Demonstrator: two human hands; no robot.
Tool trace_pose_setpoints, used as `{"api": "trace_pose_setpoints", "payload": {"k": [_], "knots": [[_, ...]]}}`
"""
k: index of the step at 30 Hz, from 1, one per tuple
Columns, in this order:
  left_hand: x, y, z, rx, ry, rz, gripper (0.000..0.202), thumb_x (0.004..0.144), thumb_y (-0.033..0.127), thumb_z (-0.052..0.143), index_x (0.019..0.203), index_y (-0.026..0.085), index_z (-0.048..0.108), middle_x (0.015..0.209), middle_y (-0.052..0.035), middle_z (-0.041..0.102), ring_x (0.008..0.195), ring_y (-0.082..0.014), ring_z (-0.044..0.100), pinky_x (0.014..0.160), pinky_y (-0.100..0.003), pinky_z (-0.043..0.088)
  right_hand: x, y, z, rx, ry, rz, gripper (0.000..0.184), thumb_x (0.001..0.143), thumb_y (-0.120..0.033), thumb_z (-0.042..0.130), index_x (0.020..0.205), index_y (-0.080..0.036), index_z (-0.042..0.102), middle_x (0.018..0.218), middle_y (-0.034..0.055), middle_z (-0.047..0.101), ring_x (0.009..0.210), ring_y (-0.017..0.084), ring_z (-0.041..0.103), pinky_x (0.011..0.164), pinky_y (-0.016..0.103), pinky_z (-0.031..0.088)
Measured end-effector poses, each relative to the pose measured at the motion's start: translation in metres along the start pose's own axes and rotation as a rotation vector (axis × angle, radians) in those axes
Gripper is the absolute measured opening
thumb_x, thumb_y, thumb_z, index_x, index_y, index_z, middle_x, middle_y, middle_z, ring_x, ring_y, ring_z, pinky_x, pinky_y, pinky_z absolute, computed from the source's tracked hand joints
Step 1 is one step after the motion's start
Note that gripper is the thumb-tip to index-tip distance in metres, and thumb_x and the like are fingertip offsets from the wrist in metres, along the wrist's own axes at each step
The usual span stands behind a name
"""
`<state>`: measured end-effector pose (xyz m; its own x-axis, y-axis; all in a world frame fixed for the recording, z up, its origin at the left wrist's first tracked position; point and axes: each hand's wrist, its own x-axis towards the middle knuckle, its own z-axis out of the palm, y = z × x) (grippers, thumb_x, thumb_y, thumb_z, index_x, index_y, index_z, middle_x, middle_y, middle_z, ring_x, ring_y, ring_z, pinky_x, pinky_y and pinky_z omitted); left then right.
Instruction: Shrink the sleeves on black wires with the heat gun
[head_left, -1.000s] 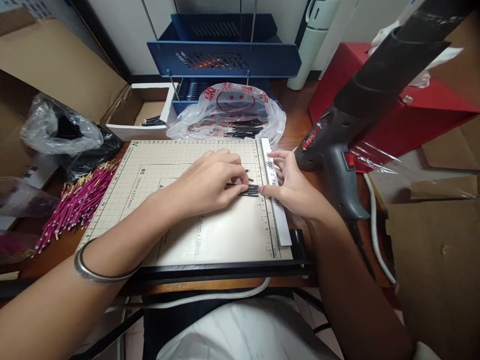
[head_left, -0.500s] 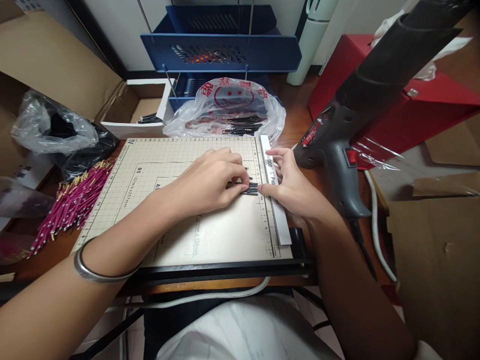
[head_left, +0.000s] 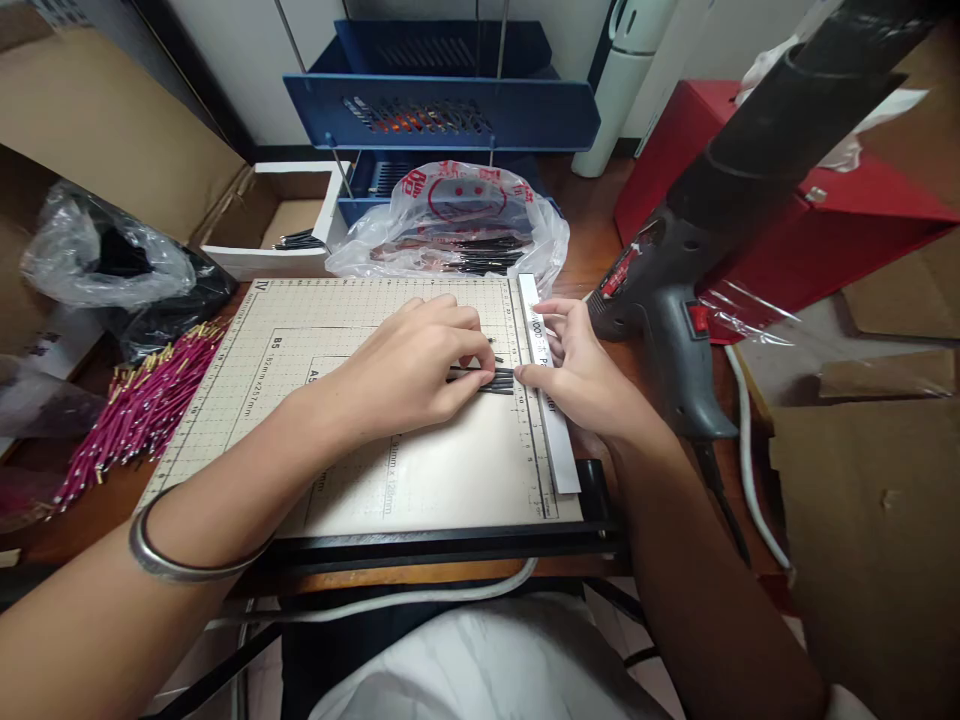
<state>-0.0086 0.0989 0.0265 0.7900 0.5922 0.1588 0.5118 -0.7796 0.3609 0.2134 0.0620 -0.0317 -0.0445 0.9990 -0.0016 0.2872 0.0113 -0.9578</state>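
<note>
A beige paper cutter board (head_left: 352,440) with a printed grid lies in front of me. My left hand (head_left: 409,368) rests on it, fingers curled and pressed down on a small bundle of thin black tubes (head_left: 496,380). My right hand (head_left: 581,370) lies at the white ruler strip (head_left: 551,400) on the board's right edge, its fingertips touching the tube ends. A silver bangle (head_left: 169,560) sits on my left wrist.
A grey heat gun (head_left: 679,330) stands right of the board, its white cable (head_left: 746,470) trailing down. A plastic bag of black tubes (head_left: 457,225), a blue tray rack (head_left: 442,100) and a white box (head_left: 262,220) are behind. Magenta wires (head_left: 135,410) lie left, a red box (head_left: 787,230) right.
Both hands stay on the black tubes at the ruler strip; only the view shifts slightly.
</note>
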Motion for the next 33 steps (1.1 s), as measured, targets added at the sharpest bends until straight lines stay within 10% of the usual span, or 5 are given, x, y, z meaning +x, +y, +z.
{"api": "trace_pose_setpoints", "payload": {"k": [33], "knots": [[0.005, -0.013, -0.003, 0.097, 0.042, -0.125, 0.016, 0.1, 0.026, 0.068, 0.097, 0.021, 0.082, 0.096, -0.006, 0.074, 0.098, -0.026, 0.063, 0.086, -0.041, 0.037, 0.004, 0.015, 0.005, 0.015, 0.089, -0.026, 0.056, 0.084, -0.039, 0.077, 0.126, -0.033, 0.04, 0.141, 0.0095, 0.061, 0.133, 0.032, 0.065, 0.119, 0.064, 0.05]]}}
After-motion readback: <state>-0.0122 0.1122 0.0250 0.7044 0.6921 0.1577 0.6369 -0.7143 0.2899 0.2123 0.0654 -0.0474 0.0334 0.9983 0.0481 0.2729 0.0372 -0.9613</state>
